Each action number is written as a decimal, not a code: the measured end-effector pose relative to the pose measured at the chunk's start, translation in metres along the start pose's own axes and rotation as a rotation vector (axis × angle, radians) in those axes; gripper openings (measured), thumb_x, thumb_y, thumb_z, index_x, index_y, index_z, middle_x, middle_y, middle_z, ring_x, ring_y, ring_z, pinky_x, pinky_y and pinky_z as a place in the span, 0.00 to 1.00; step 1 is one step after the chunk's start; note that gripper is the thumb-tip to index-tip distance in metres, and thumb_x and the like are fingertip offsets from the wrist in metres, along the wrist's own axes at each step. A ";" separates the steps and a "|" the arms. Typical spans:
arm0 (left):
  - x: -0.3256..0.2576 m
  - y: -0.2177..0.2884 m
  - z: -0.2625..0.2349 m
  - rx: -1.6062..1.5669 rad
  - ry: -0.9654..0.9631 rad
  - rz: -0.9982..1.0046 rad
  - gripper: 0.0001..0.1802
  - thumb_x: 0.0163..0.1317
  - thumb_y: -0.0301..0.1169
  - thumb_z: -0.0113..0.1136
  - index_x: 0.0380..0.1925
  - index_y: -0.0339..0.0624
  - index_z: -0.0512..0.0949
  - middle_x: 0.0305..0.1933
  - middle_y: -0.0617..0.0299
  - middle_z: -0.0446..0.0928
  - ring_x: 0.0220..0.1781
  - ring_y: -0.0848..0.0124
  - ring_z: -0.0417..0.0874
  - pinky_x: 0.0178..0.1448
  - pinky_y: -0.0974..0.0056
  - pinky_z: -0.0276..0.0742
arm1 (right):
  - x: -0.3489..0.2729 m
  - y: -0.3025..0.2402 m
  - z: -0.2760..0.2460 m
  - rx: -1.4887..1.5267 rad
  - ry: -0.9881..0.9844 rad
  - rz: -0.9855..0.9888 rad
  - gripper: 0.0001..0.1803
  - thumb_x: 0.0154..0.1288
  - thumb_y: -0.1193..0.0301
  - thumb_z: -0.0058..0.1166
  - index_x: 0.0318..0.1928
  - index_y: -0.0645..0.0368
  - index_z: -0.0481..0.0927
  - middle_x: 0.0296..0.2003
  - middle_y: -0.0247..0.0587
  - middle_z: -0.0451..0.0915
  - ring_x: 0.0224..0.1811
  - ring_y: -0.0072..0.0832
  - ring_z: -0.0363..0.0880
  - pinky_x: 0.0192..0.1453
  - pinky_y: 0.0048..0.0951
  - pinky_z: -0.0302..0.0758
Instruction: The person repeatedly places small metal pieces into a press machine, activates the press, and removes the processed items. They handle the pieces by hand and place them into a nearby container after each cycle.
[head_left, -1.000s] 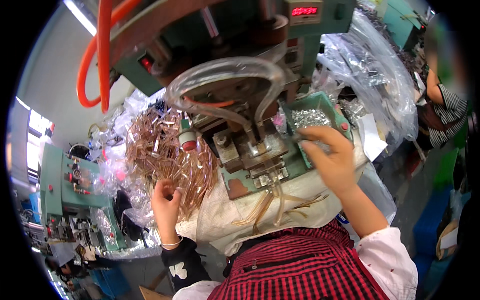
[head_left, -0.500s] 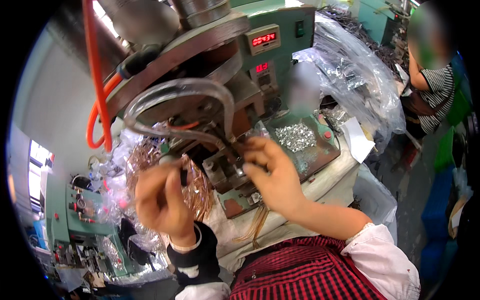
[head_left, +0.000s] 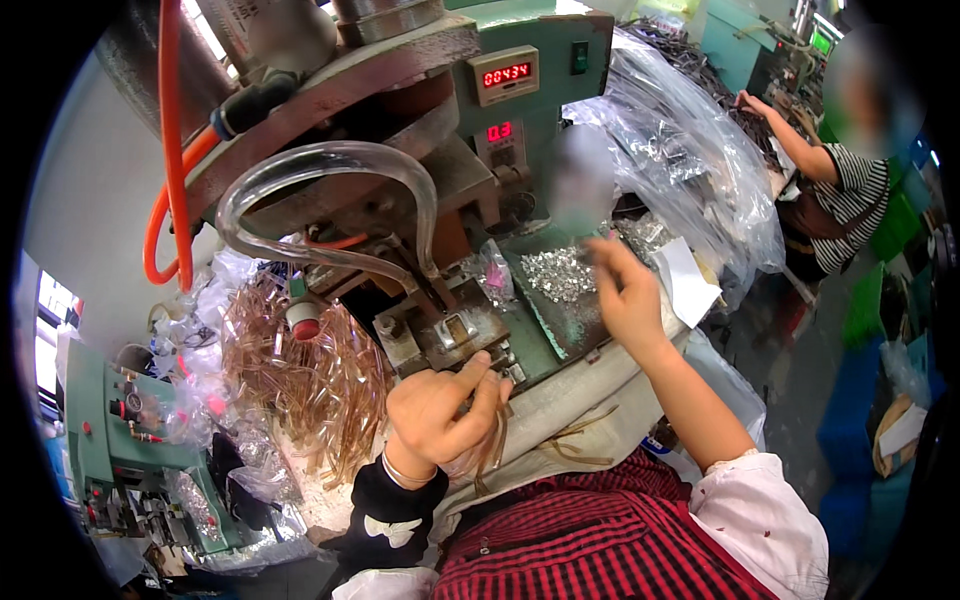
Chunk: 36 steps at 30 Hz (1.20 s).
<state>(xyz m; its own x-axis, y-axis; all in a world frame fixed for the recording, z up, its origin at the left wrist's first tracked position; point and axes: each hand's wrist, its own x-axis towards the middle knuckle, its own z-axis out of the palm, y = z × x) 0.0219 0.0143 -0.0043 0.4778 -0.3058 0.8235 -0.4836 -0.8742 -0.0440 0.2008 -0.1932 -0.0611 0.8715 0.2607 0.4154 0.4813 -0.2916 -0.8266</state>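
My left hand (head_left: pixel 440 412) pinches a bundle of thin amber strips (head_left: pixel 492 447) at the front of the green press machine (head_left: pixel 450 200), just below its metal die block (head_left: pixel 450 335). My right hand (head_left: pixel 625 292) hovers with fingers apart over the green tray (head_left: pixel 560 325), beside a pile of small shiny metal parts (head_left: pixel 560 272). It holds nothing that I can see. A clear hose (head_left: pixel 330 165) loops over the die area.
A heap of amber strips (head_left: pixel 310 375) lies at the left of the machine. Clear plastic bags (head_left: pixel 690 150) pile up behind the tray. Another person (head_left: pixel 845 190) in a striped top works at the far right. A second green machine (head_left: pixel 110 440) stands at lower left.
My right hand has moved from the die block out to the right, over the tray of metal parts. My left hand has come down to the machine's front edge with the strips.
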 end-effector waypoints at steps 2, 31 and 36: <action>-0.001 0.000 0.002 0.001 0.021 0.017 0.13 0.49 0.24 0.77 0.34 0.42 0.82 0.40 0.51 0.87 0.20 0.71 0.78 0.21 0.68 0.69 | 0.003 0.006 -0.003 -0.053 0.067 -0.033 0.13 0.65 0.78 0.55 0.50 0.60 0.83 0.43 0.48 0.86 0.45 0.44 0.86 0.49 0.39 0.80; -0.257 -0.132 -0.150 0.540 -0.369 -0.765 0.14 0.52 0.24 0.70 0.40 0.48 0.87 0.61 0.55 0.80 0.60 0.51 0.79 0.64 0.52 0.74 | -0.022 0.001 0.020 0.080 -0.016 0.070 0.07 0.65 0.79 0.63 0.43 0.64 0.86 0.33 0.36 0.86 0.35 0.20 0.80 0.42 0.24 0.75; -0.242 -0.110 -0.114 0.144 0.038 -1.078 0.08 0.64 0.23 0.66 0.43 0.39 0.87 0.54 0.52 0.86 0.52 0.56 0.85 0.58 0.60 0.78 | -0.043 0.002 -0.021 0.160 0.074 0.163 0.06 0.67 0.79 0.62 0.43 0.64 0.87 0.34 0.34 0.86 0.37 0.20 0.81 0.44 0.23 0.76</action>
<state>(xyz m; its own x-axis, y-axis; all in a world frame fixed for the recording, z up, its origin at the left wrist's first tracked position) -0.1238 0.2276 -0.1344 0.5750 0.6586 0.4854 0.2680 -0.7122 0.6488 0.1660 -0.2250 -0.0729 0.9437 0.1524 0.2935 0.3179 -0.1729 -0.9322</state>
